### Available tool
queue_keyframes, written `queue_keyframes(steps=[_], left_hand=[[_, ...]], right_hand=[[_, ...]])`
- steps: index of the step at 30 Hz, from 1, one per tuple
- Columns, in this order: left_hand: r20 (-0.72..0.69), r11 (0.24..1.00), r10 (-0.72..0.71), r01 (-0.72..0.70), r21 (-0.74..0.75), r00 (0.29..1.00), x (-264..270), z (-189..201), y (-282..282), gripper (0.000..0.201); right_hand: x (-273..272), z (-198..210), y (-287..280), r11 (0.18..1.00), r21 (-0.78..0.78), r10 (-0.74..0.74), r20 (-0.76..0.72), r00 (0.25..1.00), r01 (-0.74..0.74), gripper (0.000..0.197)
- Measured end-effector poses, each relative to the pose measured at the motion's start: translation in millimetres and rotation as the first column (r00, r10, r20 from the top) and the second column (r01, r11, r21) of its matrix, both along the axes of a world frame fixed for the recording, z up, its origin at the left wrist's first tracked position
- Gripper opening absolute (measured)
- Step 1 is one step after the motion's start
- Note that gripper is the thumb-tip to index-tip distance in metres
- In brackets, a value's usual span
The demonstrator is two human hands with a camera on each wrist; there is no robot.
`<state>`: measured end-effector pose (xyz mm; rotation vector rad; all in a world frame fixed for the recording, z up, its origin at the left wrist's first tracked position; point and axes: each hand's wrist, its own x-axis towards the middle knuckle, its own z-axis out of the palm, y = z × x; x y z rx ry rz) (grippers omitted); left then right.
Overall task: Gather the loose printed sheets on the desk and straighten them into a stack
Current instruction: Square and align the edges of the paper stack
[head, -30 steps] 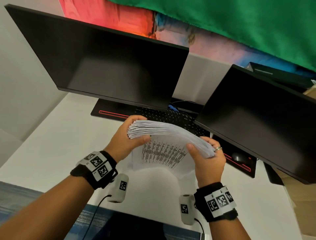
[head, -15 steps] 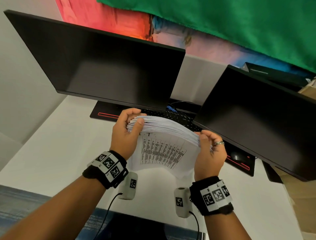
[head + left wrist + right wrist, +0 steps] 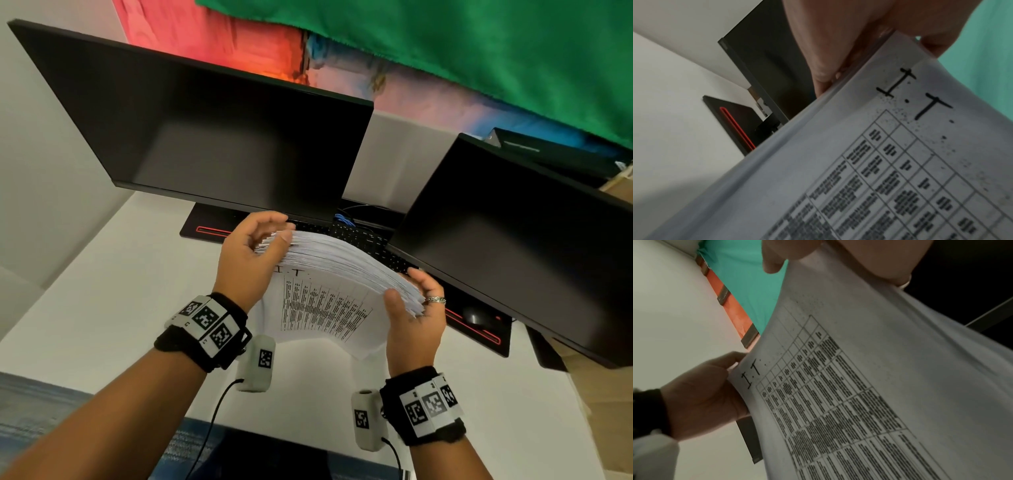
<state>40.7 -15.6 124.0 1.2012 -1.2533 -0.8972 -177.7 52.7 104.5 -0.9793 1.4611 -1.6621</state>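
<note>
White desk [image 3: 85, 291] runs under two dark monitors, the left monitor [image 3: 212, 137] wide and the right monitor [image 3: 520, 246] angled in from the far right; behind them hang a green cloth [image 3: 479, 51] and a red and blue picture [image 3: 239, 41]; a black keyboard [image 3: 359, 236] lies on a black mat [image 3: 205, 229] with a red line, mostly hidden by the monitors and by the paper; a mouse [image 3: 474, 317] shows dimly on the mat under the right monitor; the sheets [image 3: 342, 274] are off the desk, held on edge between both hands near the middle, bowed upward, top edges fanned and uneven, the near face printed with a table and the letters I.T.; the left hand [image 3: 246, 260] grips the left end, thumb on the near face and fingers curled round the far side; the right hand [image 3: 414, 322], with a ring [image 3: 435, 300] on one finger, grips the right end the same way; both wrists carry black bands with square markers, and a small grey camera unit [image 3: 257, 363] with a cable hangs below each wrist; the sheets block most of both wrist views.
</note>
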Motion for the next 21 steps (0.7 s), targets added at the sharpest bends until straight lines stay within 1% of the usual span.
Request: queue_keyframes(steps=[2,4,5,7,10,12,14,15,17,21], left_hand=[[0.016,0.999,-0.054,0.054,0.004,0.998,0.7,0.7,-0.8,0.026],[0.06,0.999,-0.045,0.045,0.007,0.997,1.4,0.1,-2.7,0.019],[0.055,1.0,-0.03,0.029,0.01,0.998,1.2,0.1,-4.0,0.017],[0.032,1.0,-0.023,0.023,0.011,0.999,0.0,0.1,-5.1,0.014],[0.063,1.0,-0.028,0.028,-0.006,0.998,-0.6,1.3,-4.3,0.014],[0.082,0.994,-0.112,0.111,0.012,0.99,3.4,4.0,-3.7,0.02],[0.167,0.983,-0.183,0.181,0.03,0.969,7.4,6.3,-4.7,0.026],[0.209,0.984,-0.18,0.178,0.03,0.961,8.7,7.1,-5.6,0.023],[0.235,0.989,-0.148,0.15,0.009,0.961,9.8,9.0,-6.8,0.018],[0.332,0.984,-0.147,0.172,-0.045,0.932,13.6,11.5,-7.5,0.02]], right_hand=[[-1.4,-0.9,1.7,1.0,0.021,0.012,-0.014,1.0,-0.012,0.055],[-1.2,-2.4,1.6,1.0,0.03,0.005,-0.045,0.999,-0.004,0.056],[-1.0,-2.3,1.2,0.999,0.033,-0.001,-0.06,0.998,0.002,0.054],[-1.6,-3.6,-0.8,0.999,0.04,-0.013,-0.084,0.996,0.016,0.052],[-4.4,-5.3,-3.9,0.998,0.047,-0.027,-0.094,0.995,0.032,0.049],[-5.0,-4.3,-4.4,0.998,0.051,-0.029,-0.069,0.997,0.033,0.046],[-5.9,-4.2,-5.9,0.997,0.071,-0.031,-0.065,0.997,0.035,0.036],[-6.3,-4.2,-6.5,0.996,0.08,-0.027,-0.067,0.997,0.032,0.029],[-6.4,-5.5,-7.9,0.995,0.093,-0.021,-0.063,0.998,0.027,0.019],[-7.1,-4.5,-8.5,0.994,0.113,-0.005,-0.03,1.0,0.009,0.014]])
